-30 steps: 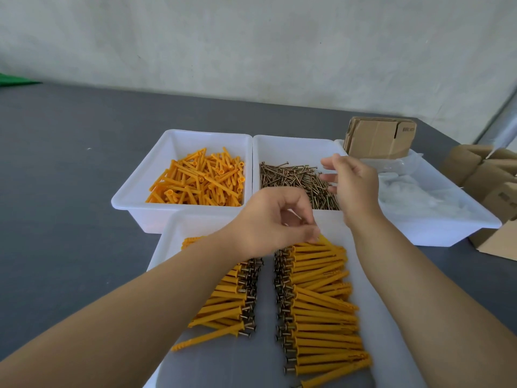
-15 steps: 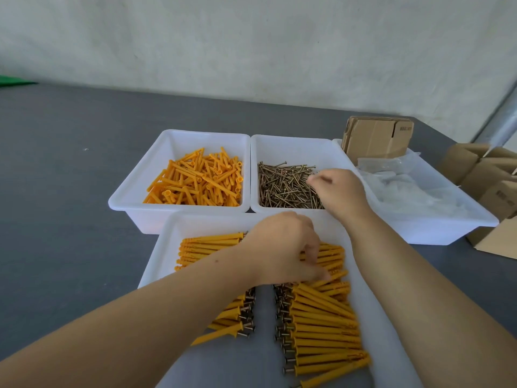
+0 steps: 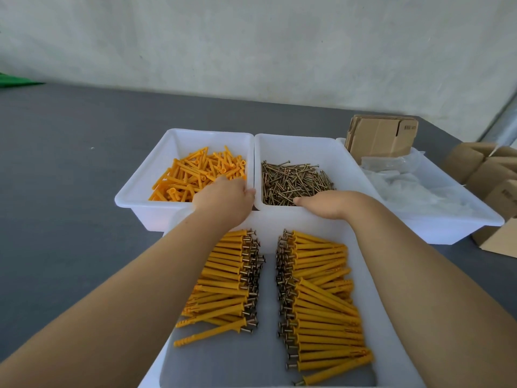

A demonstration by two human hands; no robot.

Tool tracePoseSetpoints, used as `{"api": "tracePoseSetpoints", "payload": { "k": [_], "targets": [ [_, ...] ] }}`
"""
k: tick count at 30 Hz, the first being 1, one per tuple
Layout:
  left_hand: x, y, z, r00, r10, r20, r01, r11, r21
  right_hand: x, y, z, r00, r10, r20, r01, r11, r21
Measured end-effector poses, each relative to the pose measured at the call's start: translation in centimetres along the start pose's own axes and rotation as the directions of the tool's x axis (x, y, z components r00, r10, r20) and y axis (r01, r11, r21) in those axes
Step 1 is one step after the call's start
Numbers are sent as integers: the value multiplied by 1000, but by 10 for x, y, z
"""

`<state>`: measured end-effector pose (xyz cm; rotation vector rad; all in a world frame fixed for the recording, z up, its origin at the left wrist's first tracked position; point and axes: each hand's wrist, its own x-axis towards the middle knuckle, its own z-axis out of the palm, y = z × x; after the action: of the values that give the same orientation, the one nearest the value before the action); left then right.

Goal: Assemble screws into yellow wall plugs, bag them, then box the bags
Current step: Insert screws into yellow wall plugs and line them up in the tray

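While left hand (image 3: 223, 197) digs plugs (image 3: 195, 175), right hand (image 3: 327, 204) reaches screws (image 3: 293, 180) (fingers hidden)

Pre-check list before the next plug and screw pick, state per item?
1. Left hand over the loose yellow wall plugs in their bin: ok.
2. Plug actually gripped: cannot tell, fingers hidden behind the hand.
3. Right hand at the near edge of the screws bin: ok.
4. Screw gripped: cannot tell, fingertips not visible.
5. Stock in both bins: ok, plenty left.
6. Room in the near tray for another piece beside the assembled plugs: ok, bare floor at its centre and front.
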<state>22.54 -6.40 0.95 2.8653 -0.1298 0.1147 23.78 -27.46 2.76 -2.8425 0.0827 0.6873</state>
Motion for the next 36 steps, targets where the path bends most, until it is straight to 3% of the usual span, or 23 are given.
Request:
{"api": "tracePoseSetpoints", "payload": {
  "k": [6, 10, 14, 21, 24, 27, 31, 33, 36],
  "targets": [
    [5, 2, 1, 984, -37, 177, 11, 989, 146, 1, 4, 5, 996, -12, -88, 15, 1000, 28],
    [10, -2, 3, 986, 16, 166, -37, 992, 124, -1, 12, 7, 971, -113, -210, 137, 985, 102],
    [12, -7, 5, 984, 70, 163, -84, 993, 82, -10, 17, 8, 939, -224, -260, 306, 891, 335],
    [12, -12, 1, 994, 97, 54, -95, 995, -38, -15, 17, 11, 845, -330, -421, 493, 786, 372],
    [13, -14, -1, 994, 96, 54, -94, 994, -52, -15, 11, 15, 767, -285, -575, 545, 762, 349],
    [11, -7, -4, 977, 113, 182, -125, 991, 53, -16, 5, 15, 664, -180, -726, 608, 696, 383],
    [8, -4, -5, 960, 134, 247, -160, 983, 88, -18, 6, 12, 594, -11, -805, 647, 601, 469],
    [9, -6, -4, 969, 144, 199, -156, 986, 51, -15, 9, 11, 556, 21, -831, 606, 673, 423],
    [7, -9, -4, 998, 55, -41, -62, 983, -174, -10, 13, 11, 583, 14, -812, 494, 787, 369]
  ]
}}
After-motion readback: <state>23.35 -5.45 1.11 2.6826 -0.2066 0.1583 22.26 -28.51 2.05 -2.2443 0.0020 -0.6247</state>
